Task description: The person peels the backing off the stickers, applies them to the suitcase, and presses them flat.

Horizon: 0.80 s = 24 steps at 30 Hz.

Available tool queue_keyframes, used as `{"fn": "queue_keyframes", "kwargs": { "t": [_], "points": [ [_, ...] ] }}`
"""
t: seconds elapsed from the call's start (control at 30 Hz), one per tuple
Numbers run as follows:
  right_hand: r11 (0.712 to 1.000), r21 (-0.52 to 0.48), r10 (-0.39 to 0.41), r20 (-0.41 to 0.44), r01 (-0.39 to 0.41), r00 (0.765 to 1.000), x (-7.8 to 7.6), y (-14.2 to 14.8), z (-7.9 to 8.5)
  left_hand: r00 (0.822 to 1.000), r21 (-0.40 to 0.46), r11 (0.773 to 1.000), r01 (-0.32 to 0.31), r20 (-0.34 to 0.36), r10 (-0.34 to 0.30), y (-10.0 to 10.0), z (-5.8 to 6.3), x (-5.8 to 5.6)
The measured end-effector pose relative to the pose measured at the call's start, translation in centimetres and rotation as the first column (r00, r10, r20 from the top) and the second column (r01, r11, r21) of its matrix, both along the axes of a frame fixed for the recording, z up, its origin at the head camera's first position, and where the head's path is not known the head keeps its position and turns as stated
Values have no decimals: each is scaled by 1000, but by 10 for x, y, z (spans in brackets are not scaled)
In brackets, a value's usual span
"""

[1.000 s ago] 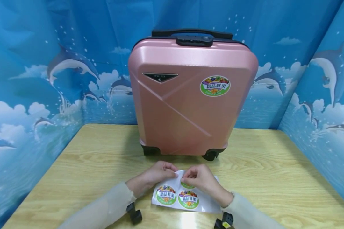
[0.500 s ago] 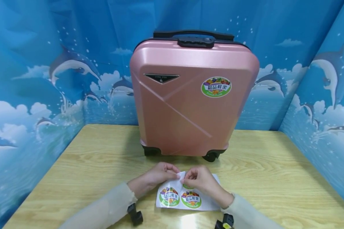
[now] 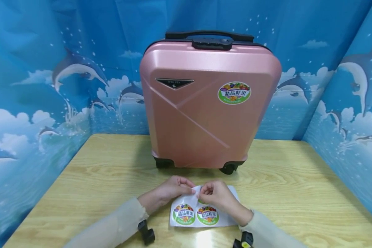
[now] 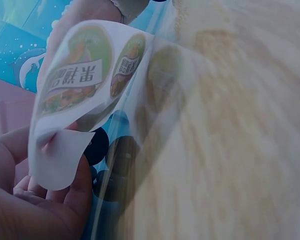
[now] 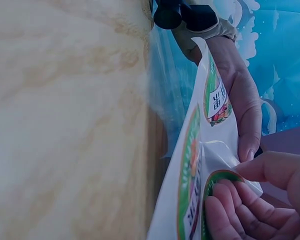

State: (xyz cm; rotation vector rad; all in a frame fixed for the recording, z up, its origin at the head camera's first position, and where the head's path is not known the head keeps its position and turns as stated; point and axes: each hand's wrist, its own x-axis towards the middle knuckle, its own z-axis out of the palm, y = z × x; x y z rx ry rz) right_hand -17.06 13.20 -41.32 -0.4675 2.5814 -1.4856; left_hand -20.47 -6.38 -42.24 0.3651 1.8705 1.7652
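Observation:
A white sheet of round fruit stickers (image 3: pixel 226 219) is held above the table's near part, its far edge bent up. My left hand (image 3: pixel 168 191) grips the sheet's far edge between thumb and fingers; in the left wrist view the white backing (image 4: pixel 60 160) curls over those fingers. Close beside it, my right hand (image 3: pixel 218 197) pinches at the border of one green-rimmed sticker (image 5: pixel 224 174), thumb against its edge and the other fingers curled. That sticker is mostly covered by the right hand in the head view. Two whole stickers show on the near half of the sheet.
A pink suitcase (image 3: pixel 198 127) stands upright behind the hands, with a similar fruit sticker (image 3: pixel 234 93) at its upper right and a black triangular badge (image 3: pixel 174 83) at upper left. The wooden table (image 3: pixel 111 165) is bordered by blue dolphin-print curtains (image 3: pixel 121 62).
The sheet's near-left part has shifted slightly right, and its lower edge has risen a little. Both hands keep their hold in nearly the same place.

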Motion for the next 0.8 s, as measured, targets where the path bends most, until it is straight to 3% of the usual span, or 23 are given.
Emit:
{"fn": "queue_keyframes", "kwargs": {
  "t": [0.47, 0.8],
  "points": [
    [999, -27, 42, -8, -42, 999, 1, 7, 10, 999, 33, 999, 10, 30, -11, 0, -1, -3],
    [999, -7, 48, -60, -49, 997, -1, 17, 4, 999, 13, 999, -31, 13, 31, -2, 1, -3]
  ]
}}
